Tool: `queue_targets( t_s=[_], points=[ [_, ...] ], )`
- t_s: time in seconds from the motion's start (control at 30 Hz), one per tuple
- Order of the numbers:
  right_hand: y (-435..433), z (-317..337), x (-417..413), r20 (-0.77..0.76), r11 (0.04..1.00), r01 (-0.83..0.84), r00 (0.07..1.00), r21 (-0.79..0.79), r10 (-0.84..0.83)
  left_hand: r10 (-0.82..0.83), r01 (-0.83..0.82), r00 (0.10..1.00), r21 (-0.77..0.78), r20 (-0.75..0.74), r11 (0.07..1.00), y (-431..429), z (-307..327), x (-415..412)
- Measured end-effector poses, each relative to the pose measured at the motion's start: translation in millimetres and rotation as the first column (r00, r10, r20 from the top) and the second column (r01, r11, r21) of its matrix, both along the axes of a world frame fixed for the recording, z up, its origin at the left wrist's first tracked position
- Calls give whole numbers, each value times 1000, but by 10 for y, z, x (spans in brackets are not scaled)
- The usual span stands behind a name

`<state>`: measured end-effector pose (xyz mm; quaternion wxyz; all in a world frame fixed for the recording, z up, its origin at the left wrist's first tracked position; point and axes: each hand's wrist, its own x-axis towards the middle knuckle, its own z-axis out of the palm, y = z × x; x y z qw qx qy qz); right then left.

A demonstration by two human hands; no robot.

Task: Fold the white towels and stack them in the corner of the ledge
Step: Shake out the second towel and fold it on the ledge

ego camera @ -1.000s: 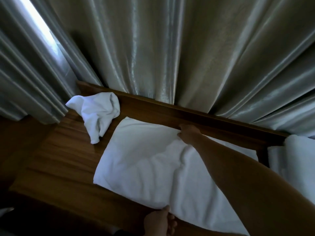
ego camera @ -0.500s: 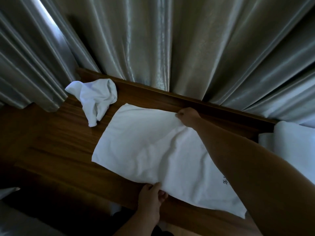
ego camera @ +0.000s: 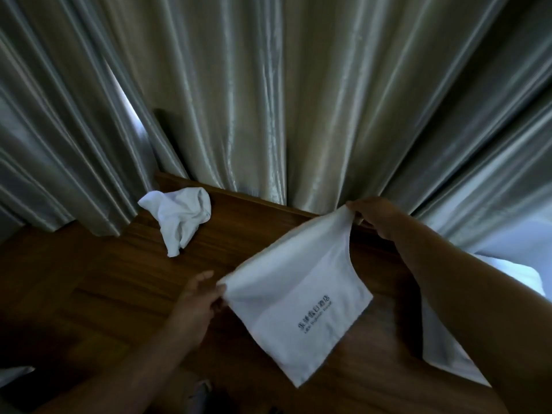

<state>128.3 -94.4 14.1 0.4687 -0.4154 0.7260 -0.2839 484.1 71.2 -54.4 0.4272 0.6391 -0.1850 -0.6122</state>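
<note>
A white towel (ego camera: 295,297) with dark printed lettering hangs lifted above the wooden ledge (ego camera: 98,282), doubled over toward the right. My left hand (ego camera: 198,297) pinches its near-left corner. My right hand (ego camera: 373,215) pinches the far corner up by the curtain. Under my right forearm the rest of this towel lies on the wood, part of it hidden. A second white towel (ego camera: 179,218) sits crumpled near the ledge's far-left corner, against the curtain.
Shiny grey curtains (ego camera: 268,94) hang along the whole back of the ledge, with a bright gap at the left. More white fabric (ego camera: 525,234) shows at the right edge. A pale scrap (ego camera: 15,373) lies at the lower left.
Both hands have lifted the towel's left edge off the ledge and carried it to the right, folding it over. The printed lettering now faces up. The view tilted upward.
</note>
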Motion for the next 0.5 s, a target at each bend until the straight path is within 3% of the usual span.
queue_targets(
  t_s=[0.17, 0.3, 0.4, 0.5],
  points=[
    [120, 503, -252, 19, 983, 172, 985, -63, -171, -75, 101, 991, -265, 108, 959, -788, 777, 138],
    [242, 966, -271, 244, 932, 318, 931, -177, -271, -83, 153, 981, -442, 173, 884, -1262, 1399, 24],
    [522, 1271, -251, 413, 869, 407, 869, -282, -273, -112, 203, 973, -514, 203, 833, -1297, 1706, -4],
    [937, 1202, -256, 372, 878, 356, 899, -320, -229, -156, 292, 943, -504, 295, 813, -1106, 1676, 95]
  ],
)
